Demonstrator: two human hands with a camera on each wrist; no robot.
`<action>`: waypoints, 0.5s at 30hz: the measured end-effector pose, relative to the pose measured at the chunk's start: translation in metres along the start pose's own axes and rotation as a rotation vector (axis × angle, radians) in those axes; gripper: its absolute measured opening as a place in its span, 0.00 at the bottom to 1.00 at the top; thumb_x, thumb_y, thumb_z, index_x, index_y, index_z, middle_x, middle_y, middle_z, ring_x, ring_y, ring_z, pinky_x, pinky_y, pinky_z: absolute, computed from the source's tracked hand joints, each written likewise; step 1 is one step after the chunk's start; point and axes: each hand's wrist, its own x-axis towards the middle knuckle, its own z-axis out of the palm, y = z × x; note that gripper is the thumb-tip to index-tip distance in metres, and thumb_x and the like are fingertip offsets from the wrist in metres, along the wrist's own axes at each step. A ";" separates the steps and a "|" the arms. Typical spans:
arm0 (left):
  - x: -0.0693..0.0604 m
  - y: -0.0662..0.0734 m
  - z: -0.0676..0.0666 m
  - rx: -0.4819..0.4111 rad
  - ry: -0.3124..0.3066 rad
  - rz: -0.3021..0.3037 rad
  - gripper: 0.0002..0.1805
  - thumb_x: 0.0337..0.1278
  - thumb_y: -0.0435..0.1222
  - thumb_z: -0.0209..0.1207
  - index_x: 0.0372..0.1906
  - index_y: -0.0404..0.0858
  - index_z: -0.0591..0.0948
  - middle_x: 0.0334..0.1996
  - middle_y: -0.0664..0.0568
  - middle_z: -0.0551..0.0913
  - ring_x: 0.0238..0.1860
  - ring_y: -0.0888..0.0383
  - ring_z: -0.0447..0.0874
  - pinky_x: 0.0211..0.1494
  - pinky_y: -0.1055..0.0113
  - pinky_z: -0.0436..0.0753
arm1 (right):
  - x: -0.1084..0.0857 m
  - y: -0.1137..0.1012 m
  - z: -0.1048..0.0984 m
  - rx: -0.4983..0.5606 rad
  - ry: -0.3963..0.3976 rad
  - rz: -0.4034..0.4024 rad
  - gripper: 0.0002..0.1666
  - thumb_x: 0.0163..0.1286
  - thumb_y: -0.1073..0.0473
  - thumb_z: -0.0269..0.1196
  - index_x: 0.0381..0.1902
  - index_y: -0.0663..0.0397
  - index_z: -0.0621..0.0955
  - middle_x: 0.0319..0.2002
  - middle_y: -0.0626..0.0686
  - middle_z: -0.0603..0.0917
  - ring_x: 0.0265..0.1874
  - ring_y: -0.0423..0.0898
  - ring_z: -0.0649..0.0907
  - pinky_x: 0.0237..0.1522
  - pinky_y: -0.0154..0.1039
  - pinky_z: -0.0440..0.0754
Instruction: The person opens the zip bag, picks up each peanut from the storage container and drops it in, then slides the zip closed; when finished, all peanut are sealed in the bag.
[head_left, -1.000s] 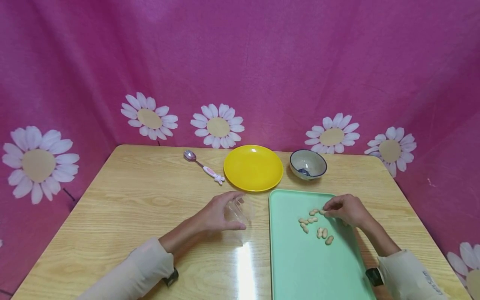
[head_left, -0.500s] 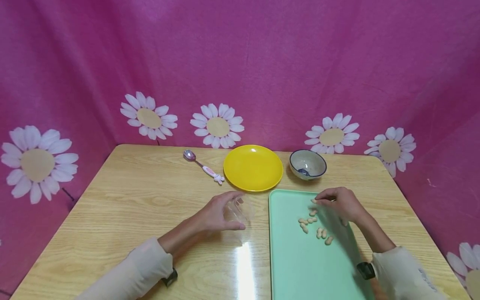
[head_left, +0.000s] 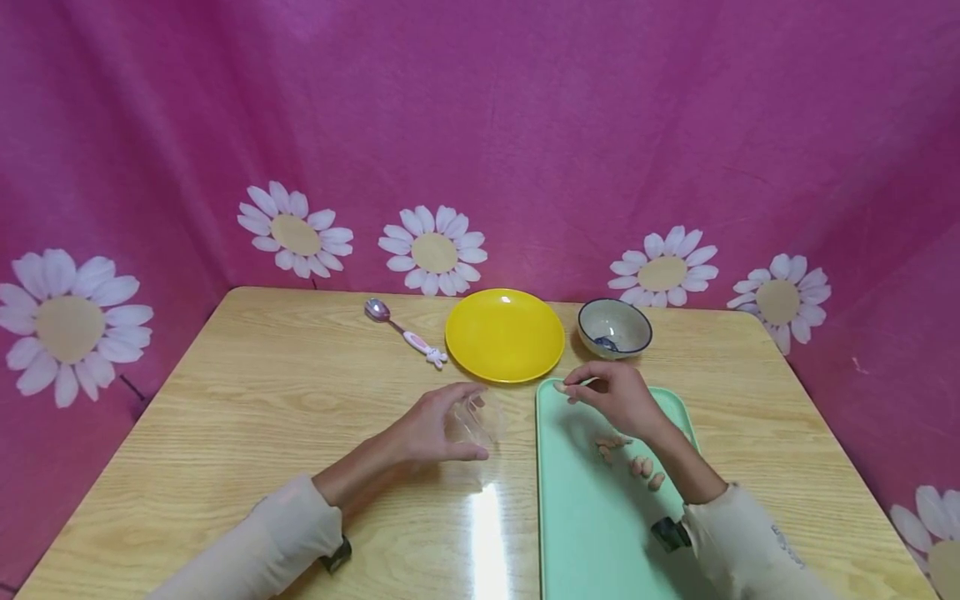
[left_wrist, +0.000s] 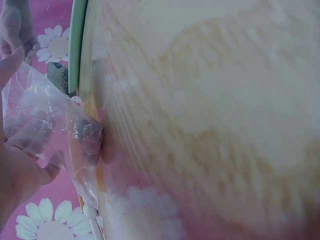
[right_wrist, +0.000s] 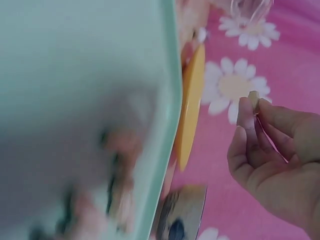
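Pinching a single peanut (right_wrist: 254,100) between thumb and fingertips, the right hand (head_left: 617,398) hangs over the far left corner of the green tray (head_left: 581,533); nut is clear of the tray surface, short of the left hand's side.

Left hand (head_left: 431,429) grasps a clear plastic bag (left_wrist: 47,97), thumb and fingers spread apart but curled about the film; bag is above the wood-look table (head_left: 300,400), just left of the tray; way its mouth faces is hard to tell, same for any contents.

Loose peanuts (head_left: 637,466) lie on the tray below the right forearm, partly in shadow; exact count unclear, blurred in the right wrist view.

Yellow plate (head_left: 506,335), bowl (head_left: 621,321) and spoon (head_left: 415,340) sit along the back, neither hand touching them.

Step in hand, my read: mid-transfer, one nut between tray and bag; next move probably calls for bringing the pinch leftward over the bag, left hand steady with film spread, then letting go only once fingertips are inside the mouth; limp film could fold over and block the drop.
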 end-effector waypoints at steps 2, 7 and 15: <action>0.000 0.000 0.000 0.001 0.003 0.001 0.46 0.40 0.51 0.72 0.66 0.41 0.67 0.55 0.52 0.79 0.61 0.55 0.73 0.68 0.53 0.68 | 0.001 -0.008 0.009 0.031 -0.018 -0.011 0.08 0.63 0.61 0.64 0.40 0.57 0.84 0.35 0.55 0.86 0.34 0.55 0.85 0.38 0.32 0.83; 0.000 0.000 0.001 0.004 0.011 0.015 0.46 0.39 0.50 0.73 0.66 0.41 0.67 0.54 0.52 0.80 0.60 0.55 0.74 0.67 0.54 0.69 | 0.004 -0.024 0.026 0.075 -0.080 -0.033 0.09 0.62 0.62 0.65 0.41 0.55 0.84 0.36 0.52 0.85 0.35 0.49 0.83 0.41 0.34 0.84; -0.001 -0.001 0.001 0.003 0.015 0.029 0.46 0.39 0.51 0.72 0.66 0.40 0.67 0.55 0.51 0.79 0.60 0.55 0.74 0.67 0.53 0.70 | 0.008 -0.042 0.047 0.055 -0.142 -0.138 0.08 0.61 0.59 0.66 0.38 0.54 0.85 0.33 0.49 0.86 0.31 0.42 0.80 0.38 0.31 0.82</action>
